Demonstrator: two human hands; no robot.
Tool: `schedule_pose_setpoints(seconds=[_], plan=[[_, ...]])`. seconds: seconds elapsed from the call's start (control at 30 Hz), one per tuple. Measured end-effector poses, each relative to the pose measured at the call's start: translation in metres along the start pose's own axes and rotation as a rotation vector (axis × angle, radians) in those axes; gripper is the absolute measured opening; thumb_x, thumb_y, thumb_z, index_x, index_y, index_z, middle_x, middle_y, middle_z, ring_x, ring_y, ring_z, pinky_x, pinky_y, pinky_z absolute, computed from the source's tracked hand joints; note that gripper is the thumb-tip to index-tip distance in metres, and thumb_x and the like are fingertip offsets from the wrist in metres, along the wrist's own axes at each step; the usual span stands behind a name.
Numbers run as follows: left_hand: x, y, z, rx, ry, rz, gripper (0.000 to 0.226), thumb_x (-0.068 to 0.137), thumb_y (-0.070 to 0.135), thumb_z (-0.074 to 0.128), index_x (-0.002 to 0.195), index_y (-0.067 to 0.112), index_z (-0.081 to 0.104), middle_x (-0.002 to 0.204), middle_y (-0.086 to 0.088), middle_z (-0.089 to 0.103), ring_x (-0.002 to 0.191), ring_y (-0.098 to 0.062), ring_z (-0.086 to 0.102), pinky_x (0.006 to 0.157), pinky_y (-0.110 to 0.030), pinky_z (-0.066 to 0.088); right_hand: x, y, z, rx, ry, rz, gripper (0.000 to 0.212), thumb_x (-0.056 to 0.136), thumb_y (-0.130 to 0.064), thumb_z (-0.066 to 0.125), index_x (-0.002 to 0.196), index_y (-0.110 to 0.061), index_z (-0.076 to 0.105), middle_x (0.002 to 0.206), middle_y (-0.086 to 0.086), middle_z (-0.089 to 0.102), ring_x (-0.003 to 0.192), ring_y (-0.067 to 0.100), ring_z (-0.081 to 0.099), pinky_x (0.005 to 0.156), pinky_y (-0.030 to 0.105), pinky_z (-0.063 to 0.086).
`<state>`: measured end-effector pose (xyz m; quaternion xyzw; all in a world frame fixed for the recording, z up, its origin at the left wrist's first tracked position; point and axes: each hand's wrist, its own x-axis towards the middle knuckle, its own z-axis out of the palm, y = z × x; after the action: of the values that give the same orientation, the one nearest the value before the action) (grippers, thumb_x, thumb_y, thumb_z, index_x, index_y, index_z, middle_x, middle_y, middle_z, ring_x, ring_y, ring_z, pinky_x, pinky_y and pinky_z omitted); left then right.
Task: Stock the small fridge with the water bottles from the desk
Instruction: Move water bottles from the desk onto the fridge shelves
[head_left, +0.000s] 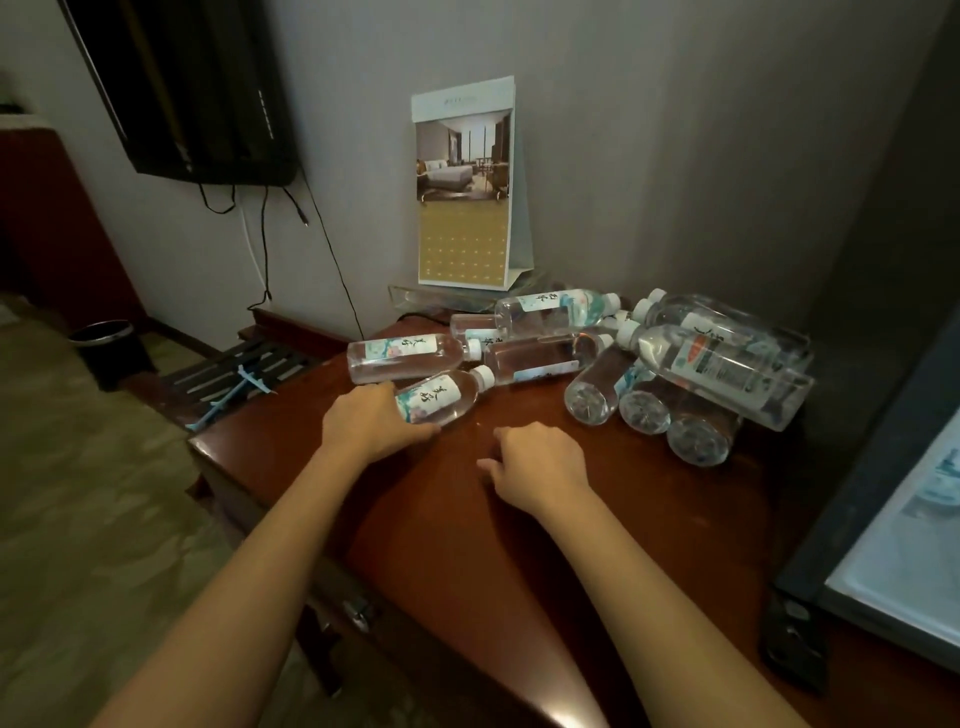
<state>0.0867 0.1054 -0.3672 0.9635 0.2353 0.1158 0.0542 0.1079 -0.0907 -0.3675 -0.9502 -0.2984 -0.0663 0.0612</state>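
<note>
Water bottle (436, 400) on its side, base clasped in left grip (374, 421); right grip (535, 457) loosely curled, empty.

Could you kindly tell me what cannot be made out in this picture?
Head view: inside of the dark-framed small fridge, cut by the right edge.
Head view: count in the pile of clear plastic water bottles; front ones hide those behind.
Head view: left hand's fingertips, hidden by its own back and the nearest clear bottle.
Head view: label print, too small.
</note>
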Motion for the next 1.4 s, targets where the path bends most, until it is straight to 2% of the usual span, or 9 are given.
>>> schedule_pose_setpoints(seconds=[0.2, 0.4, 0.57, 0.7, 0.8, 0.93, 1.03, 1.13, 1.4], plan=[[-0.037, 0.006, -0.003, -0.056, 0.080, 0.142, 0.062, 0.057, 0.072, 0.064, 0.098, 0.025, 0.057, 0.093, 0.005, 0.066, 0.078, -0.014, 0.062, 0.063, -0.028, 0.050, -0.006, -0.005, -0.005, 0.032, -0.130, 0.028, 0.048, 0.097, -0.050, 0.030, 0.122, -0.020, 0.058, 0.117, 0.010, 0.062, 0.106, 0.030, 0.058, 0.074, 0.035, 0.043], [-0.072, 0.012, 0.003, -0.135, 0.196, 0.221, 0.063, 0.061, 0.066, 0.065, 0.107, 0.023, 0.056, 0.102, 0.006, 0.063, 0.087, -0.013, 0.060, 0.063, -0.025, 0.045, -0.026, -0.006, -0.007, 0.384, -0.286, 0.124, 0.064, 0.094, -0.057, 0.028, 0.121, -0.006, 0.058, 0.121, 0.017, 0.060, 0.110, 0.031, 0.056, 0.087, 0.035, 0.042], [-0.111, 0.032, -0.003, -0.520, 0.181, 0.057, 0.063, 0.058, 0.070, 0.063, 0.106, 0.030, 0.052, 0.097, 0.017, 0.055, 0.086, -0.005, 0.056, 0.070, -0.026, 0.048, -0.049, 0.000, -0.020, 0.869, -0.007, 0.116, 0.049, 0.085, -0.034, 0.065, 0.128, -0.016, 0.050, 0.121, 0.004, 0.062, 0.114, 0.021, 0.057, 0.092, 0.028, 0.043], [-0.139, 0.059, -0.002, -1.010, 0.026, 0.027, 0.046, 0.063, 0.049, 0.075, 0.095, 0.036, 0.043, 0.095, 0.009, 0.062, 0.080, -0.005, 0.062, 0.061, -0.023, 0.054, -0.071, 0.000, -0.044, 1.206, 0.089, 0.001, 0.050, 0.086, -0.008, 0.062, 0.132, -0.019, 0.044, 0.118, 0.001, 0.063, 0.108, 0.013, 0.060, 0.099, 0.038, 0.046], [-0.157, 0.080, 0.002, -1.223, -0.040, 0.071, 0.050, 0.072, 0.022, 0.078, 0.102, 0.026, 0.038, 0.102, -0.002, 0.059, 0.086, -0.007, 0.063, 0.066, -0.026, 0.056, -0.092, 0.003, -0.058, 1.252, 0.060, -0.081, 0.057, 0.089, -0.005, 0.058, 0.140, -0.017, 0.036, 0.129, 0.001, 0.056, 0.116, 0.010, 0.055, 0.101, 0.032, 0.045], [-0.181, 0.098, 0.006, -1.316, -0.092, 0.166, 0.059, 0.077, 0.009, 0.073, 0.116, 0.024, 0.031, 0.106, 0.003, 0.055, 0.086, 0.008, 0.061, 0.058, -0.011, 0.050, -0.122, 0.013, -0.064, 1.262, 0.040, -0.102, 0.059, 0.091, 0.000, 0.052, 0.143, -0.017, 0.030, 0.135, -0.001, 0.048, 0.124, 0.008, 0.047, 0.101, 0.022, 0.042], [-0.192, 0.104, 0.002, -1.328, -0.151, 0.254, 0.072, 0.076, 0.004, 0.073, 0.130, 0.024, 0.029, 0.113, 0.013, 0.054, 0.095, 0.015, 0.056, 0.071, -0.009, 0.048, -0.143, 0.024, -0.062, 1.308, 0.048, -0.058, 0.053, 0.094, -0.002, 0.047, 0.143, -0.015, 0.030, 0.137, 0.001, 0.047, 0.122, 0.006, 0.047, 0.092, 0.009, 0.043], [-0.201, 0.112, -0.004, -1.310, -0.205, 0.295, 0.074, 0.070, 0.006, 0.077, 0.127, 0.026, 0.036, 0.117, 0.008, 0.057, 0.105, 0.002, 0.058, 0.089, -0.024, 0.050, -0.162, 0.035, -0.061, 1.322, 0.070, -0.015, 0.047, 0.096, -0.011, 0.046, 0.141, -0.020, 0.032, 0.132, -0.007, 0.048, 0.110, -0.009, 0.049, 0.080, 0.002, 0.043], [-0.237, 0.157, -0.006, -1.256, -0.253, 0.386, 0.072, 0.056, 0.033, 0.082, 0.114, 0.049, 0.043, 0.117, 0.014, 0.060, 0.109, -0.004, 0.058, 0.092, -0.040, 0.052, -0.220, 0.084, -0.061, 1.335, 0.128, 0.082, 0.057, 0.093, -0.006, 0.051, 0.141, -0.030, 0.031, 0.132, -0.005, 0.052, 0.119, 0.003, 0.051, 0.093, 0.022, 0.048]])
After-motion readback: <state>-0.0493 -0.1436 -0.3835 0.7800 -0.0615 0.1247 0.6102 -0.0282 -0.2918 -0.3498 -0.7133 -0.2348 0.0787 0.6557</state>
